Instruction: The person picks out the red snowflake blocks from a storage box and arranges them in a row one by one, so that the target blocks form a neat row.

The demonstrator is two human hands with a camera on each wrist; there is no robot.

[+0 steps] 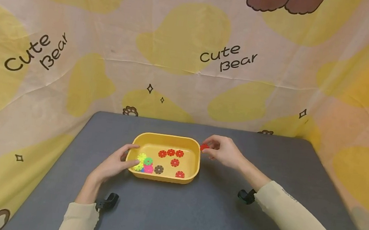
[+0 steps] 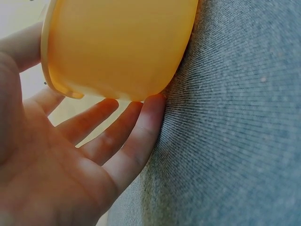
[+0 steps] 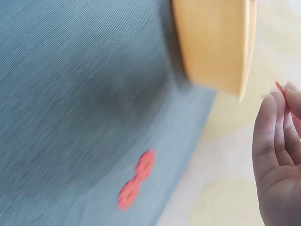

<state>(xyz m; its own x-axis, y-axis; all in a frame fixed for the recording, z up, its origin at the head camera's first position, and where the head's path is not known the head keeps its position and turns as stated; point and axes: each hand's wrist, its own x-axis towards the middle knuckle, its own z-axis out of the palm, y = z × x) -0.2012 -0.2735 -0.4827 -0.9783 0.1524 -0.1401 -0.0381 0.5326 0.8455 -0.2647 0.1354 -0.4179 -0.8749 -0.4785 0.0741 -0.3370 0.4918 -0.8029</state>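
Observation:
A yellow plastic basin (image 1: 163, 178) stands on the table. My left hand (image 1: 115, 163) grips its left end, the thumb reaching over the rim; in the left wrist view other fingertips touch the outer wall. Just outside the right rim, my right hand (image 1: 223, 151) pinches a red snowflake disc (image 1: 204, 147) between thumb and fingers. Spread inside the basin are several red snowflake discs (image 1: 174, 163) and a dark brown one (image 1: 159, 169). At its left end, yellow, green (image 1: 148, 161), pink (image 1: 148, 169) and blue discs lie bunched, partly behind the left thumb.
Two red discs (image 3: 136, 181) lie on the grey table (image 1: 173, 216) in the right wrist view; the head view does not show them. A patterned cloth (image 1: 186, 39) hangs behind and at both sides. Each wrist carries a black camera mount (image 1: 246, 196).

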